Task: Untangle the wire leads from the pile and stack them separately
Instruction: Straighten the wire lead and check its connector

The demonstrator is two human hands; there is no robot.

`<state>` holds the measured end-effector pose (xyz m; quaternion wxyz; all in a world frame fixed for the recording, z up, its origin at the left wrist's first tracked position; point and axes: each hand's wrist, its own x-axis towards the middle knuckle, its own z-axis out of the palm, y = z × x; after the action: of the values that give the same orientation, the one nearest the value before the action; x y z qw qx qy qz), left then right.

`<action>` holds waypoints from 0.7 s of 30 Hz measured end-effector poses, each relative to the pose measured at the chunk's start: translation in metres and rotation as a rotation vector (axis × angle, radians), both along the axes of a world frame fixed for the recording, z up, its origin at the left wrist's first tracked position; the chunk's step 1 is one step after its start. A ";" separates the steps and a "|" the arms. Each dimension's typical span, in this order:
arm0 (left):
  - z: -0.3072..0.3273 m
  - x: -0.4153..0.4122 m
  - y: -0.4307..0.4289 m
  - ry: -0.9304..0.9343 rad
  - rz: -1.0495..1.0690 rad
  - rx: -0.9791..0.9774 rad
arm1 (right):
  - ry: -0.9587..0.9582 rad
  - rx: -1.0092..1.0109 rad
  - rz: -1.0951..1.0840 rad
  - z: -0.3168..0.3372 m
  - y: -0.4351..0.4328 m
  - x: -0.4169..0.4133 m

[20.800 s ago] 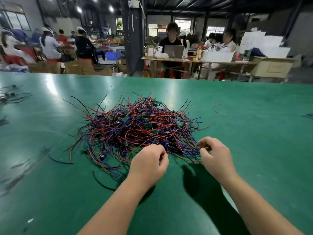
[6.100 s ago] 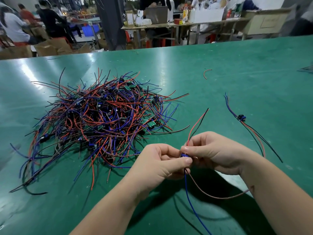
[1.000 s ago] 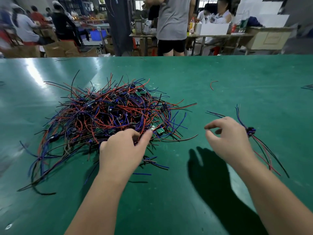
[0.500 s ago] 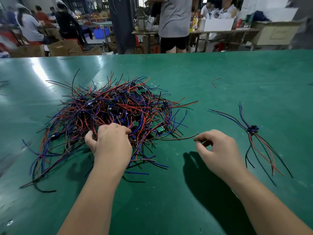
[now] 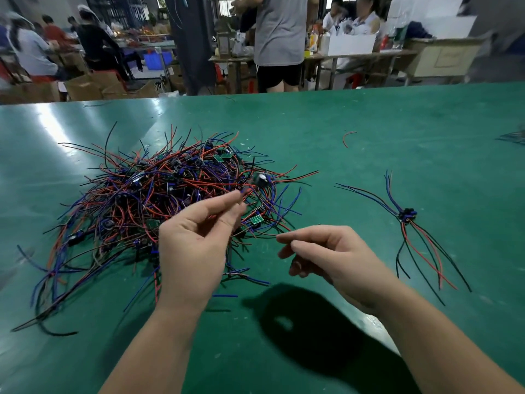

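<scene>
- Head view: the left hand point(image 5: 196, 245) pinches one wire lead point(image 5: 260, 180) between thumb and fingertips, just above the tangled pile point(image 5: 159, 194).
- The right hand point(image 5: 335, 257) hovers beside it, fingers loosely curled and empty.
- The separated stack point(image 5: 407, 216) lies well right of the pile on the green table point(image 5: 397, 123).

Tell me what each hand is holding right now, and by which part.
The left hand pinches a thin, blurred wire lead between thumb and forefinger, by its wires just beside its small black end piece. The right hand holds nothing.
</scene>
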<state>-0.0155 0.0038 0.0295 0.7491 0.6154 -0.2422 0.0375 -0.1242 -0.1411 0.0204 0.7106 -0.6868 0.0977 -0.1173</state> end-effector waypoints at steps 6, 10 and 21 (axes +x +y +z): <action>-0.002 -0.025 -0.012 0.499 -0.411 -0.127 | -0.084 0.215 0.024 -0.001 0.002 0.002; -0.002 -0.030 -0.013 0.591 -0.482 -0.102 | -0.187 0.432 0.044 0.004 -0.003 0.002; -0.007 -0.036 -0.014 0.535 -0.524 0.185 | -0.089 0.412 -0.116 0.002 -0.006 0.002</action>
<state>-0.0515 -0.0105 0.0229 0.7113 0.5857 -0.1896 -0.3390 -0.1222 -0.1476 0.0228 0.8316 -0.5145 0.1276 -0.1655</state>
